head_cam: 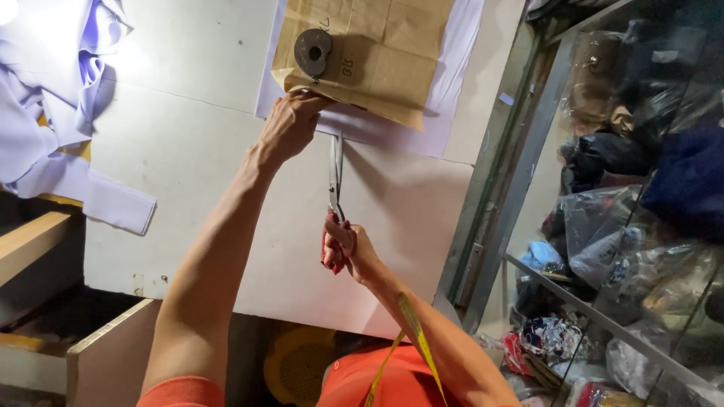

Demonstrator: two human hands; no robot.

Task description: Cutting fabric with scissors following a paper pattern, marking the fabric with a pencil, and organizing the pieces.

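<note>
The cutting is looking barely begun. The scissors [335, 175] are meeting the near edge of the white fabric [392, 128], just beside the left hand [290, 124], and no cut line is showing yet around the pattern [377, 53]; nearly the whole outline seems left to do. How far the blades are biting in I cannot tell.

The right hand [345, 245] is gripping the scissors by their red handles, fingers curled tight through the loops, with the blades pointing away from it toward the fabric and looking nearly closed.

The left hand is reaching beyond the right one, fingers bunched narrow and pinching the near corner of the brown paper pattern, which is lying on the fabric. Just past its fingertips, 1 round dark weight [312, 50] is sitting on the pattern.

Everything is resting on the white counter [188, 151]. Far to the left of both hands, loose lilac cloth [53, 113] is draping over the counter's edge.
</note>
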